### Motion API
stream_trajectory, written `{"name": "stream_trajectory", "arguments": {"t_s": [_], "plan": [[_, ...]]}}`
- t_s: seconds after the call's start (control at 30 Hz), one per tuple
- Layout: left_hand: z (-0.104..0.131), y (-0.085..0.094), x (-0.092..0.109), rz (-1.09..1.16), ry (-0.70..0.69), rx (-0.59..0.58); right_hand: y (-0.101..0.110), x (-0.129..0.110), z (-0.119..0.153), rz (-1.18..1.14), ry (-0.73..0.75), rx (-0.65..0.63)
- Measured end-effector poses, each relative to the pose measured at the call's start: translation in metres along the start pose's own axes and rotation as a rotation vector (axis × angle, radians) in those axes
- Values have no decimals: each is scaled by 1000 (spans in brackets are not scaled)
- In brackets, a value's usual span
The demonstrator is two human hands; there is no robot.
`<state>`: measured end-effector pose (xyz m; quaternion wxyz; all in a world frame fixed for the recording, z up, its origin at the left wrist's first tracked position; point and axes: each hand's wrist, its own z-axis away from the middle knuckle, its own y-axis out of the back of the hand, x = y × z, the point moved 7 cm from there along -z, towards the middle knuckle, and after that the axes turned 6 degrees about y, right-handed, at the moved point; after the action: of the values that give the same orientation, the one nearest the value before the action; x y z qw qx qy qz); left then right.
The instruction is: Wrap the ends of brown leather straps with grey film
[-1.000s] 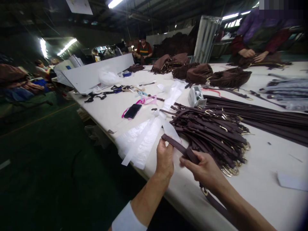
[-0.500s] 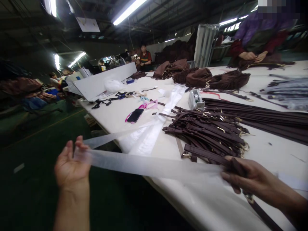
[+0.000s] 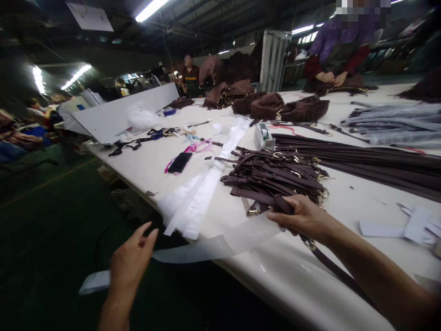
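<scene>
Your left hand point(image 3: 129, 264) is letting the plastic sleeve point(image 3: 220, 243) go, fingers spreading open beside it. Your right hand point(image 3: 299, 216) is gripping the brown strap point(image 3: 283, 203) above the sleeve; you are unsheathing it, so next pull it fully clear.

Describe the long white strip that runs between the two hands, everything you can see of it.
The white strip is a long, thin, half-clear band that looks like plastic film or sleeve. It runs slack from the right hand, which pinches one end together with a dark brown strap, across the table edge and out over the floor. It passes behind the left hand, whose fingers are spread, and its far end sticks out beyond. Whether the left hand grips it cannot be told.
</scene>
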<state>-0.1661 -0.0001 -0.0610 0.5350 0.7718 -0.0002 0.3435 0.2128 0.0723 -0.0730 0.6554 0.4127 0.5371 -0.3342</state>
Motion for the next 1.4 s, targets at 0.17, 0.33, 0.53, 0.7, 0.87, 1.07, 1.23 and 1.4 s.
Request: {"name": "stream_trajectory", "arguments": {"t_s": [0.17,0.33,0.53,0.7,0.87,1.07,1.23,1.4], "plan": [[87,-107,172,630,-292,-882,-21,-10,3,-9,37,-81],[121,-145,198,952,-11,-1109,5,-1,16,-87,73,63],[126,-148,188,978,70,-1168,17,16,29,-210,-13,52],[133,-152,192,914,19,-1186,5,11,30,-204,-16,-35],[137,-155,189,832,-18,-1215,3,14,30,-188,-16,-94],[140,-158,185,783,-62,-1236,-4,12,28,-134,27,-173],[135,-156,182,756,-61,-1207,4,7,32,-107,70,-156],[123,-146,174,679,-118,-1169,20,0,50,-93,62,-248]]}}
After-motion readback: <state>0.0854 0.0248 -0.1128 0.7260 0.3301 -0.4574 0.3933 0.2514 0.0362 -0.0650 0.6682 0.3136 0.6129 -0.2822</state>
